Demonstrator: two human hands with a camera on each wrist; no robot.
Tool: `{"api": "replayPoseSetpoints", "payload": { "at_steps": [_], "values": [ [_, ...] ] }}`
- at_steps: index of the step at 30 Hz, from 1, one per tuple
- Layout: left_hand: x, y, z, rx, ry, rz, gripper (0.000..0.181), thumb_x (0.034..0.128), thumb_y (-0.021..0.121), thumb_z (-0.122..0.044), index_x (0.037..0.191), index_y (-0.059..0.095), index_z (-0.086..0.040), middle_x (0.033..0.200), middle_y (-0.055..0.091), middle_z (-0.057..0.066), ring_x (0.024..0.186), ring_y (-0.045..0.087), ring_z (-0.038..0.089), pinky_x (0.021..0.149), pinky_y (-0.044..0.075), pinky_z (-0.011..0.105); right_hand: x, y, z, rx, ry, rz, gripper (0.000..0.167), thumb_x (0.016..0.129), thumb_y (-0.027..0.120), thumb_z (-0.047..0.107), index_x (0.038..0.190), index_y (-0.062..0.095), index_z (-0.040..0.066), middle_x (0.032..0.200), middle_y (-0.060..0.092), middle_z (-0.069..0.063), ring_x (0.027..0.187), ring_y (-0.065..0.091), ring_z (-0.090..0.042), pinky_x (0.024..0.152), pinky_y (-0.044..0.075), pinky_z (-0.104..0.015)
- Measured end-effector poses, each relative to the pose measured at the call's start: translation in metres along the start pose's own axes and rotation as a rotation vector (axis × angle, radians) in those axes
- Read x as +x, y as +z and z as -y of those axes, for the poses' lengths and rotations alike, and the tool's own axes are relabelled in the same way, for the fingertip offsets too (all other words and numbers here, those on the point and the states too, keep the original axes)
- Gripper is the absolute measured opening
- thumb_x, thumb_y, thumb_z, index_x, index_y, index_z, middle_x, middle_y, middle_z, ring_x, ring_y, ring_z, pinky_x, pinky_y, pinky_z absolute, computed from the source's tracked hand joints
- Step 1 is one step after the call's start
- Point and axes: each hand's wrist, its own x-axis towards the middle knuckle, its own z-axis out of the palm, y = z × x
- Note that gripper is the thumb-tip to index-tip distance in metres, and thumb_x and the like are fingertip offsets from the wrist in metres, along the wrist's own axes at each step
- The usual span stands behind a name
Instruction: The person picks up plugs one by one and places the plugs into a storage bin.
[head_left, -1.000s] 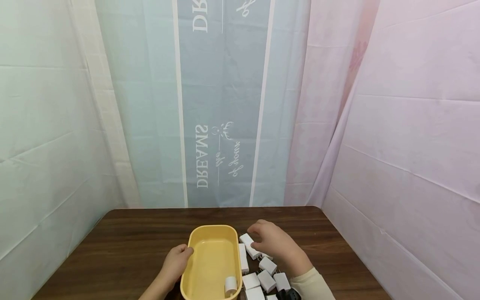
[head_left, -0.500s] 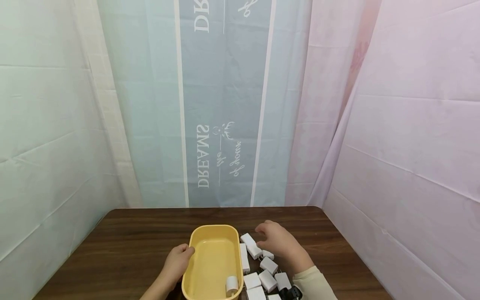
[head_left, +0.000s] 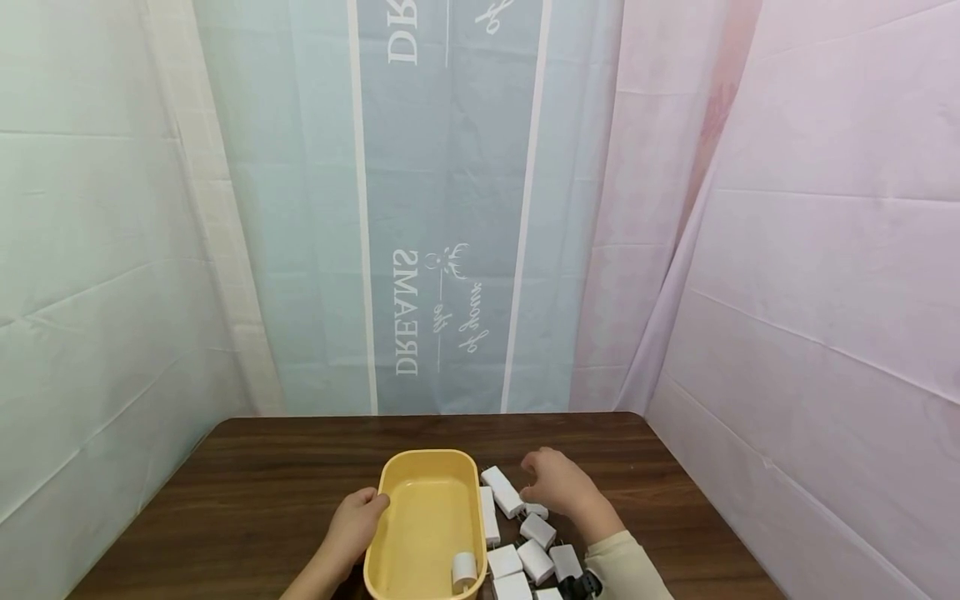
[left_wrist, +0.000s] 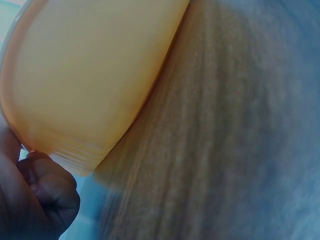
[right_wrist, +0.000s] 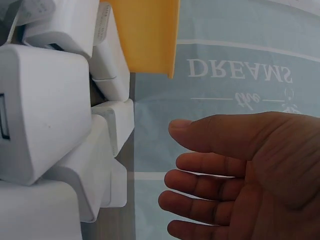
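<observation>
1. Gripping tub (head_left: 427,508) by its left rim with left hand (head_left: 355,521), with thumb over the edge and fingers curled outside; unchanged from a second ago.
2. Holding nothing in right hand (head_left: 564,490), released, with thumb and fingers loosely parted, off to the right of the tub's far half.
3. Now farther right of the tub with that hand than a second ago; also slightly lower in the head view than half a second ago.
4. Can now see more of small charger (head_left: 536,509), right of the tub, close by right thumb; largely covered a second ago.
5. Noted round charger (head_left: 463,570) inside tub, by its near right corner; same spot in all three head frames.
6. Counted two long chargers (head_left: 502,492) just right of the tub, with blocky chargers (head_left: 536,561) grouped nearer the wearer, likewise unmoved.
7. Spotted black plug (head_left: 581,586) beyond those, farthest right of the tub, beside sleeve (head_left: 630,568).
</observation>
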Motion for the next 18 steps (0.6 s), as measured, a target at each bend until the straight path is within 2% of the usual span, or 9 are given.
{"api": "replayPoseSetpoints", "payload": {
  "at_steps": [5, 10, 18],
  "values": [
    [0.0, 0.001, 0.0, 0.001, 0.0, 0.001, 0.025, 0.0971, 0.051, -0.016, 0.082, 0.057, 0.002, 0.062, 0.057, 0.005, 0.05, 0.057, 0.016, 0.045, 0.045, 0.028, 0.0, 0.004, -0.002, 0.012, 0.037, 0.029, 0.046, 0.079, 0.084, 0.015, 0.118, 0.069, -0.003, 0.105, 0.065, -0.012, 0.088, 0.063, -0.023, 0.076, 0.056, -0.048],
    [0.0, 0.001, 0.0, 0.007, 0.0, 0.008, 0.025, 0.0977, 0.05, -0.017, 0.082, 0.057, 0.002, 0.062, 0.057, 0.006, 0.05, 0.057, 0.016, 0.045, 0.045, 0.028, 0.0, 0.007, -0.001, 0.013, 0.046, 0.047, 0.047, 0.077, 0.086, 0.014, 0.116, 0.069, -0.005, 0.103, 0.068, -0.015, 0.089, 0.065, -0.027, 0.077, 0.056, -0.05],
    [0.001, 0.0, 0.0, 0.031, -0.003, 0.009, 0.026, 0.0982, 0.051, -0.018, 0.08, 0.056, 0.001, 0.061, 0.055, 0.004, 0.05, 0.054, 0.016, 0.045, 0.044, 0.027, 0.003, 0.015, -0.003, 0.017, 0.074, 0.065, 0.049, 0.075, 0.087, 0.01, 0.117, 0.069, -0.007, 0.112, 0.07, -0.02, 0.097, 0.068, -0.034, 0.079, 0.058, -0.05]
  ]
}}
